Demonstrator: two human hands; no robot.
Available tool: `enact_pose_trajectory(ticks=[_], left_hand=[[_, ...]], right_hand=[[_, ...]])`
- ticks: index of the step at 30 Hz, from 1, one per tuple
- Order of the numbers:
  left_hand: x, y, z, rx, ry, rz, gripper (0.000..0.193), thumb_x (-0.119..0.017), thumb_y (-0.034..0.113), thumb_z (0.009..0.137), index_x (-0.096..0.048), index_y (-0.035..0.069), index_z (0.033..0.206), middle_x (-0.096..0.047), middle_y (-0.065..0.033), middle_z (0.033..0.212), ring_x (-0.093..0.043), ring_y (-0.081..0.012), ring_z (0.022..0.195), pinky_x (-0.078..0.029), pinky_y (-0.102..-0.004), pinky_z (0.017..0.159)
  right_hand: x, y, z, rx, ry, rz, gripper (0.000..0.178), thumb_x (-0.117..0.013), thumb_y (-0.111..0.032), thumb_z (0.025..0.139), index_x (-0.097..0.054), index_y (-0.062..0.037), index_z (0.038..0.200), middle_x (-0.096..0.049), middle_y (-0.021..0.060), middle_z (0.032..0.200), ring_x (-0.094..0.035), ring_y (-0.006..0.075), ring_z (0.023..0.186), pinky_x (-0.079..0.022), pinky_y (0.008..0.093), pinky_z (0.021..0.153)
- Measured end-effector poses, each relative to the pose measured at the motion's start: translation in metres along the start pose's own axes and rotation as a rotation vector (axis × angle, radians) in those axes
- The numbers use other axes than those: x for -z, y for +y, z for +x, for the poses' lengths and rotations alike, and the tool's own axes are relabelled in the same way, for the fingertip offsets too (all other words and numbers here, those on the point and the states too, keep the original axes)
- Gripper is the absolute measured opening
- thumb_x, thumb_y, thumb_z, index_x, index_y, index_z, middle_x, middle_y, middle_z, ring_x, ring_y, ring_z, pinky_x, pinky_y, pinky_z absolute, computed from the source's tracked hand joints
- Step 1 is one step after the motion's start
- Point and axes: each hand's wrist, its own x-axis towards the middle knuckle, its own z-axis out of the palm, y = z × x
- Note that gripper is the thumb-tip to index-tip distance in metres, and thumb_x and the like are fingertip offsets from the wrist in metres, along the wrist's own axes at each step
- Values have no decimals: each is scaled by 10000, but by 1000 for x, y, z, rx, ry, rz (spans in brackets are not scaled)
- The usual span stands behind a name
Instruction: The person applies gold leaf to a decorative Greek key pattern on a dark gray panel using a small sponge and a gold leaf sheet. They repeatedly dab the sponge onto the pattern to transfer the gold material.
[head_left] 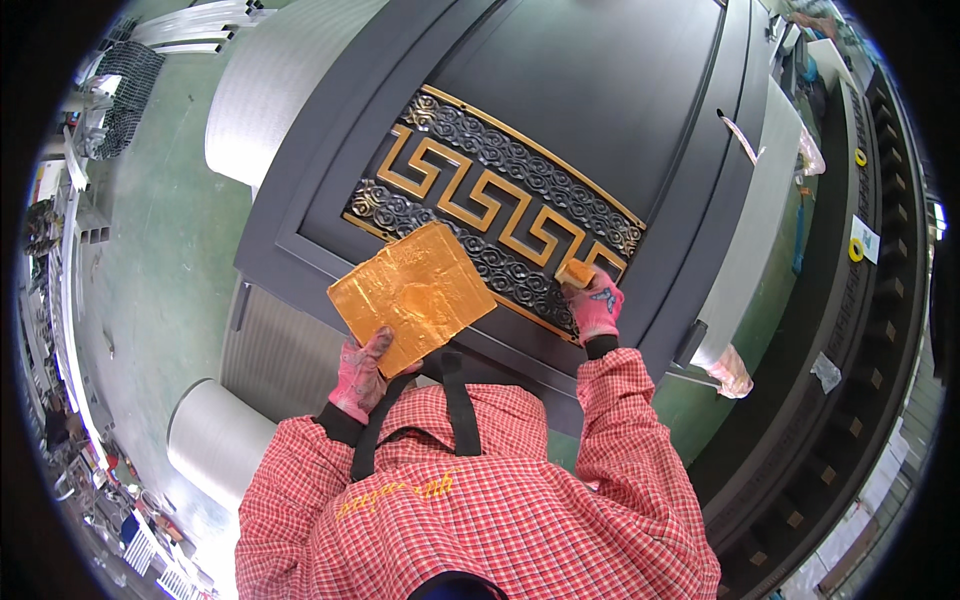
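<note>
My left hand (360,378), in a stained pink glove, grips the near corner of a flat square board (415,290) coated in wet-looking gold paint. The board is tilted over the near left edge of a dark grey door panel (590,80). Closed round a small sponge block (575,273) with gold on it is my gloved right hand (596,308). It is at the right end of the panel's ornamental band (480,200). A raised gold key-pattern strip runs through that band, between black scrollwork rows edged with gold lines. Whether the sponge touches the strip is hard to tell.
White foam-wrapped rolls stand left of the panel, a large roll (285,90) far and a smaller roll (215,435) near. On the right runs a long dark rack (850,380) with yellow tape rolls (856,250). Green floor (160,270) shows at the left.
</note>
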Motion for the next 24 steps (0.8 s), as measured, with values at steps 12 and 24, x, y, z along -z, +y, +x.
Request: enact_pose_trajectory(ticks=[12, 24], left_hand=[[-5, 3, -2, 4, 39, 12, 434, -622, 203, 881, -424, 31, 1227, -584, -141, 1108, -650, -289, 917, -607, -403, 637], [4, -1, 0, 17, 56, 17, 438, -644, 203, 868, -445, 17, 1211, -573, -135, 1117, -635, -290, 951, -600, -437, 669]], right_hand=[[8, -6, 55, -43, 83, 256, 281, -744, -157, 723, -670, -67, 979, -683, 44, 789, -643, 137, 664, -497, 279, 604], [3, -1, -8, 68, 110, 40, 380, -773, -183, 674, -665, -86, 1024, -699, 73, 858, -675, 217, 794, -511, 298, 727]])
